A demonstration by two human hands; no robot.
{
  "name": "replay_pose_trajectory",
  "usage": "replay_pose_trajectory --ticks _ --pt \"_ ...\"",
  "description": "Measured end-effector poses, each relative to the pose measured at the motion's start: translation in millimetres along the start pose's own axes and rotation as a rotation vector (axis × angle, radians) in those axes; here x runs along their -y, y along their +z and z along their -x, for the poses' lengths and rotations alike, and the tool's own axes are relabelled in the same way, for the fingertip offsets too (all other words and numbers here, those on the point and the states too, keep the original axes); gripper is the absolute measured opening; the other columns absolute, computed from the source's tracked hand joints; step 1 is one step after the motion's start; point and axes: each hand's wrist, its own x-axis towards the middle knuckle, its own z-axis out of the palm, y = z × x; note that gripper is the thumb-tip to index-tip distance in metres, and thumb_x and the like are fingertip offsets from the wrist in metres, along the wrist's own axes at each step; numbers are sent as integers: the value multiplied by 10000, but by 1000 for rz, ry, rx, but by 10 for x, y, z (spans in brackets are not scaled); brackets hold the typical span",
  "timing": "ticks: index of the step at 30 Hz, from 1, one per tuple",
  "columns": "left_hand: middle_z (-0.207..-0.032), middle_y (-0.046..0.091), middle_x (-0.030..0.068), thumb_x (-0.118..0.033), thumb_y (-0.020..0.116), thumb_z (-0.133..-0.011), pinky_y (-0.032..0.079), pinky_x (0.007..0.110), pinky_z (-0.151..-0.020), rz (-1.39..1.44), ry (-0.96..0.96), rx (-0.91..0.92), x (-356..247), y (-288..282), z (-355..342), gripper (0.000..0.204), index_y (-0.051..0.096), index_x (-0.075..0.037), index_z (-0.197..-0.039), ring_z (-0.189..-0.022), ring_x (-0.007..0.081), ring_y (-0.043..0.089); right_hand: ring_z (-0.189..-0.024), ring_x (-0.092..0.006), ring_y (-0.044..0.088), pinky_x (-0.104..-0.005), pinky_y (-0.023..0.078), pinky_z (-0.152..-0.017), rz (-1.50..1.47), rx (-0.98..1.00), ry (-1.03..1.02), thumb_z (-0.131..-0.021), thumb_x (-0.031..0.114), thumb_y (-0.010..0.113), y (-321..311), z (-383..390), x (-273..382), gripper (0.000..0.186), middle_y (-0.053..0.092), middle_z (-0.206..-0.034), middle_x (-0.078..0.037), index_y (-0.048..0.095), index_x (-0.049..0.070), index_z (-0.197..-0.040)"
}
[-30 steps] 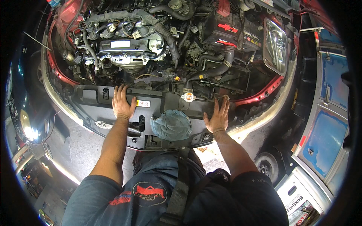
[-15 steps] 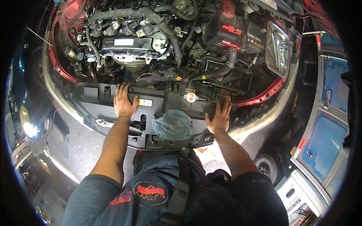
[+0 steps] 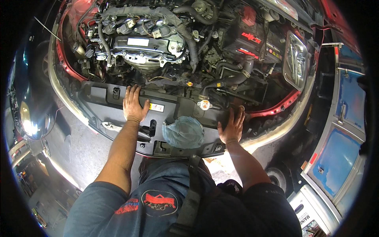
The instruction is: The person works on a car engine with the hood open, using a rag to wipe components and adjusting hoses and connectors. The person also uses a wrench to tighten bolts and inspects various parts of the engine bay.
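Observation:
Both my palms press on the black plastic radiator cover point(image 3: 162, 137) across the front of a car's engine bay. My left hand point(image 3: 135, 105) lies flat with its fingers stretched out, beside a small label on the cover. Toward the cover's right end rests my right hand point(image 3: 232, 127), fingers spread and holding nothing. Between the hands sits a crumpled blue cloth-like bundle point(image 3: 183, 132). A radiator cap point(image 3: 204, 104) stands just beyond the cover, nearer my right hand. A pale lever-like piece point(image 3: 111, 126) sticks out left of my left forearm.
The engine point(image 3: 146, 47) fills the far middle, with a black battery point(image 3: 254, 43) to its right. A headlight point(image 3: 295, 61) sits at the far right. Blue-painted doors point(image 3: 335, 158) and a white box point(image 3: 310, 209) stand right. A dark car point(image 3: 29, 106) is at left.
The whole scene has shifted slightly right and down in the picture. My hands stay on the cover.

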Motion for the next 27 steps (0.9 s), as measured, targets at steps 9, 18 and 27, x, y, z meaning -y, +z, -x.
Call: replay_pose_trajectory --ticks 9,18,27 --pt "-1496 447 113 -347 657 -818 338 502 -1118 7 -21 18 -22 -21 -6 705 439 -104 -1442 -1452 356 315 -1486 -491 87 -549 214 -1202 46 -107 -55 -856 513 595 41 5 -20 891 78 -1610 -282 228 98 -1554" --pt "-1509 421 95 -398 660 -818 323 511 -1124 -1 -19 20 3 12 5 719 435 -123 -1443 -1467 337 277 -1481 -486 131 -516 224 -1211 -23 -121 -34 -835 440 655 -18 42 30 869 135 -1601 -277 280 86 -1535" --pt "-1517 432 98 -463 565 -909 287 490 -1159 -40 -44 26 -26 -9 55 661 447 -100 -1449 -1468 322 289 -1514 -423 91 -519 123 -1231 210 -159 17 -895 487 552 24 127 75 847 91 -1645 -222 217 129 -1586"
